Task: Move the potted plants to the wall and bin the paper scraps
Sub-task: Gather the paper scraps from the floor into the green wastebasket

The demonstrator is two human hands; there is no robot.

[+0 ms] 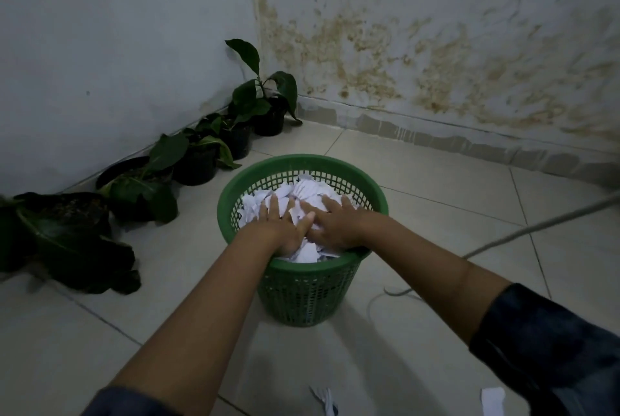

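Observation:
A green plastic mesh bin (308, 288) stands on the tiled floor, filled with white paper scraps (307, 192). Both my hands are inside it, palms down on the paper. My left hand (280, 226) presses the pile with straight fingers. My right hand (335, 221) lies flat beside it, its fingers spread. Several potted plants in black pots line the left wall: one in the corner (268, 113), others (198, 160) (134, 190) in a row, and the nearest (63, 231) at the far left. Two loose scraps (323, 399) (492, 399) lie on the floor near me.
Stained walls meet in a corner behind the bin. A grey cable (536, 224) runs across the floor tiles on the right and curls close to the bin's base.

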